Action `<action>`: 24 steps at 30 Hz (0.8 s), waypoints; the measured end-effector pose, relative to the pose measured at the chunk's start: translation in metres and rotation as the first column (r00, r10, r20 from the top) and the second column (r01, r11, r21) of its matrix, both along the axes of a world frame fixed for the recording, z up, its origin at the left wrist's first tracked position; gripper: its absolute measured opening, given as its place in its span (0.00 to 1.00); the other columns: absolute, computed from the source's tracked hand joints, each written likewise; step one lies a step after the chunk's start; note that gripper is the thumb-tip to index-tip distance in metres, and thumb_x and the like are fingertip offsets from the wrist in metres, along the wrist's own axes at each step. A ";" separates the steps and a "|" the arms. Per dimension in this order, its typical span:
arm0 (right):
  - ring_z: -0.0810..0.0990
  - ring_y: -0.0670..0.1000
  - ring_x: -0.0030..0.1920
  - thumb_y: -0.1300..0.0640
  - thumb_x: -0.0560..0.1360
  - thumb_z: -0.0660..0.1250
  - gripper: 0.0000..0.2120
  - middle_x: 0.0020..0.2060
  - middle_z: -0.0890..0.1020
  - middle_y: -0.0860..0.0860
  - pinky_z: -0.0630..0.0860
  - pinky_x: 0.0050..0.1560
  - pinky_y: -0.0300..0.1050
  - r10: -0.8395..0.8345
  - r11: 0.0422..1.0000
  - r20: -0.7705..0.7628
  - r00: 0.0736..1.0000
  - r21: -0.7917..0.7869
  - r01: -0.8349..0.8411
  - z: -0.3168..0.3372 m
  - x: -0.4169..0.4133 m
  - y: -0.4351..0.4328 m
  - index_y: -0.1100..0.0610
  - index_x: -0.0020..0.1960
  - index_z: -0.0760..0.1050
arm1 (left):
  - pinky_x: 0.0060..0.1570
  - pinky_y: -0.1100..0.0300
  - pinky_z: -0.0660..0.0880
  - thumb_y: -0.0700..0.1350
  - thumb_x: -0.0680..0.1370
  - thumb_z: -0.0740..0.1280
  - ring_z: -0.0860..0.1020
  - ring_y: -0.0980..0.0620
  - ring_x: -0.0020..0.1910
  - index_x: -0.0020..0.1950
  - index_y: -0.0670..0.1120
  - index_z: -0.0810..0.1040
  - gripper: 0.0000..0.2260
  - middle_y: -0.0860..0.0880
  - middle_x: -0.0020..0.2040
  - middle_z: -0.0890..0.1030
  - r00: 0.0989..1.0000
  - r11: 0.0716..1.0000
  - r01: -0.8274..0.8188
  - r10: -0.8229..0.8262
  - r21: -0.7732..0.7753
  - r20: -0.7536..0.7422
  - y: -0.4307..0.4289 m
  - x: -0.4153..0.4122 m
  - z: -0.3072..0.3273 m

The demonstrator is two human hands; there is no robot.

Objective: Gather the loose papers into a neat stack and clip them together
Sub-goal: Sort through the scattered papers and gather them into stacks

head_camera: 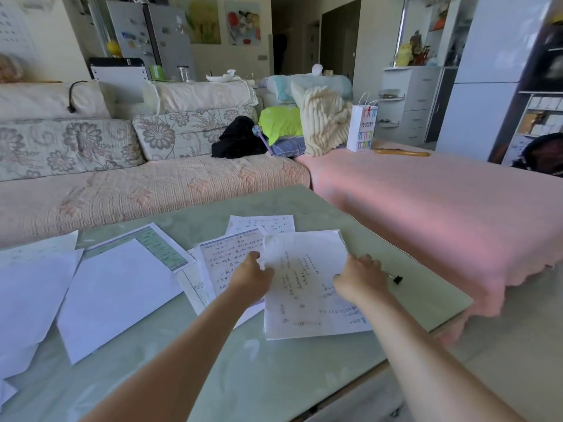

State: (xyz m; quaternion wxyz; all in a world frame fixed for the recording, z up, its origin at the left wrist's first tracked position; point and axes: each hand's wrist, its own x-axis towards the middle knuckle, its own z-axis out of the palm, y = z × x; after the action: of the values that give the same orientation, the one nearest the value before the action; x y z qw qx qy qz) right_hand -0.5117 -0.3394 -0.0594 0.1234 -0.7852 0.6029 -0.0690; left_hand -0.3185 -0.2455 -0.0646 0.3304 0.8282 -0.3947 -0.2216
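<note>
A small stack of white handwritten papers (304,284) lay near the right edge of the pale green glass table (274,376), its long axis running from near edge to far edge. With both arms stretched forward, the left hand (253,277) pinched its left side and the right hand (361,277) curled over its right side. A black binder clip (397,280) sat just right of that hand, and loose white sheets (115,296) were spread leftward.
</note>
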 end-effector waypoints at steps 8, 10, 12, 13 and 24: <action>0.61 0.53 0.74 0.44 0.76 0.65 0.31 0.73 0.65 0.49 0.62 0.72 0.50 0.597 0.802 0.108 0.795 -0.048 -0.596 0.014 0.096 0.045 0.49 0.77 0.63 | 0.60 0.52 0.73 0.49 0.79 0.61 0.70 0.46 0.65 0.74 0.49 0.65 0.23 0.47 0.69 0.72 0.952 0.995 -0.063 0.037 0.077 0.304 0.048 0.082 -0.004; 0.56 0.50 0.76 0.37 0.71 0.69 0.41 0.76 0.61 0.47 0.58 0.75 0.49 0.668 0.734 0.138 0.731 0.043 -0.678 0.011 0.120 0.057 0.48 0.79 0.58 | 0.68 0.49 0.65 0.54 0.78 0.62 0.63 0.46 0.72 0.75 0.51 0.65 0.25 0.48 0.73 0.68 0.878 0.981 -0.066 -0.029 0.181 0.478 0.060 0.102 -0.008; 0.50 0.50 0.79 0.29 0.64 0.70 0.54 0.79 0.54 0.46 0.52 0.77 0.50 0.717 0.686 0.061 0.694 0.112 -0.719 0.005 0.140 0.067 0.49 0.81 0.50 | 0.72 0.48 0.57 0.61 0.76 0.62 0.54 0.47 0.76 0.76 0.53 0.62 0.30 0.50 0.78 0.59 0.840 0.959 -0.027 -0.131 0.282 0.527 0.072 0.118 -0.013; 0.46 0.50 0.80 0.26 0.63 0.70 0.58 0.80 0.50 0.47 0.49 0.78 0.51 0.739 0.670 -0.023 0.673 0.137 -0.730 0.000 0.148 0.071 0.49 0.81 0.46 | 0.73 0.47 0.54 0.64 0.75 0.62 0.50 0.47 0.77 0.77 0.54 0.59 0.33 0.50 0.79 0.55 0.845 0.946 0.006 -0.178 0.323 0.504 0.077 0.125 -0.015; 0.76 0.56 0.46 0.53 0.75 0.63 0.06 0.43 0.77 0.48 0.72 0.43 0.48 0.674 0.715 -0.039 0.737 -0.213 -0.665 -0.024 0.168 0.074 0.53 0.48 0.67 | 0.71 0.51 0.57 0.61 0.74 0.55 0.58 0.51 0.73 0.73 0.55 0.67 0.28 0.54 0.73 0.65 0.926 0.994 0.092 -0.062 -0.066 0.372 0.110 0.144 -0.034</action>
State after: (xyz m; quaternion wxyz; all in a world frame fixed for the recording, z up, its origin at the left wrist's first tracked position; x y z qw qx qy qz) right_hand -0.3438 -0.2650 -0.0834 0.0678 -0.9569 0.2642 -0.0999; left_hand -0.1747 -0.1355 -0.0982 0.2749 0.8247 -0.4908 -0.0581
